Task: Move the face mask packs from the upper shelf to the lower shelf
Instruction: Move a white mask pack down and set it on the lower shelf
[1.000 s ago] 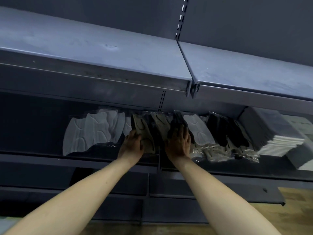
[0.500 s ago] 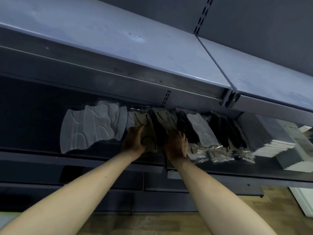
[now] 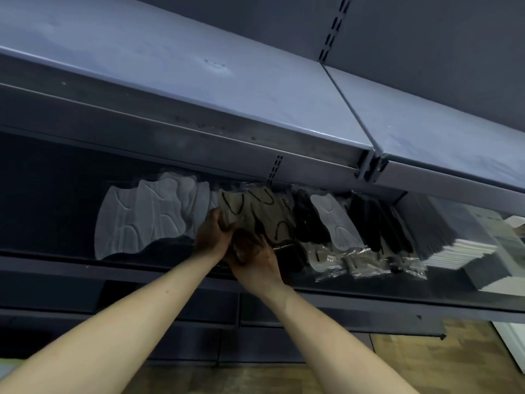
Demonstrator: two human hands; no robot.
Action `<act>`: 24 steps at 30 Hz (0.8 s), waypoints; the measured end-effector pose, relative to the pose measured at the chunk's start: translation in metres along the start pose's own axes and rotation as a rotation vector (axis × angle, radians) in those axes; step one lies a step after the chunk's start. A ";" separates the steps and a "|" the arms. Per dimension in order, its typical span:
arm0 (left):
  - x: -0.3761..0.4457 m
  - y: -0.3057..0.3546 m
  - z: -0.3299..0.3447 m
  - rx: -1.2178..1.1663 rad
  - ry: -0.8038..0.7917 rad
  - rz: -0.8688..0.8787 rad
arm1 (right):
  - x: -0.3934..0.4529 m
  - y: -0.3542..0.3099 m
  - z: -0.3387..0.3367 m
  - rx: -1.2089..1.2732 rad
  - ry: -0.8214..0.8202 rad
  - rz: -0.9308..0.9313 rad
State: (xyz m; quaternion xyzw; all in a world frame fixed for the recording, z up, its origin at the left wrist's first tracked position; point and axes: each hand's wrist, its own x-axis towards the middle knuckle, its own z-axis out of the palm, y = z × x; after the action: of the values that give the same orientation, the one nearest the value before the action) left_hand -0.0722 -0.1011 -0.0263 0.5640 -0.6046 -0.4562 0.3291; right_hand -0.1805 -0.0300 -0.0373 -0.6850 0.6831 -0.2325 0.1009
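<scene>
Head view: beige face mask packs [image 3: 255, 214] lie on the lower shelf [image 3: 85, 265], gripped by the left hand [image 3: 211, 237] and apparently the right hand [image 3: 255, 260]; white packs [image 3: 147, 220] left, black packs [image 3: 308, 220] right.

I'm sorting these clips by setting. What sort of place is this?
Probably a shop or stockroom. Metal shelving hangs on slotted uprights, face mask packs in clear wrap stand in rows, and stacked flat boxes sit beside them.
</scene>
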 end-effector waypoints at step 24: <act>-0.037 -0.007 0.005 0.723 -0.240 0.185 | 0.031 0.067 -0.044 -0.214 -0.044 0.299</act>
State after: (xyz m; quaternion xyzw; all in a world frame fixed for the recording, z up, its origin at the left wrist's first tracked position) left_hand -0.0684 -0.0634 -0.0302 0.5293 -0.8088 -0.2449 0.0756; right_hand -0.2615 -0.0561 -0.0241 -0.5877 0.7957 -0.1257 0.0756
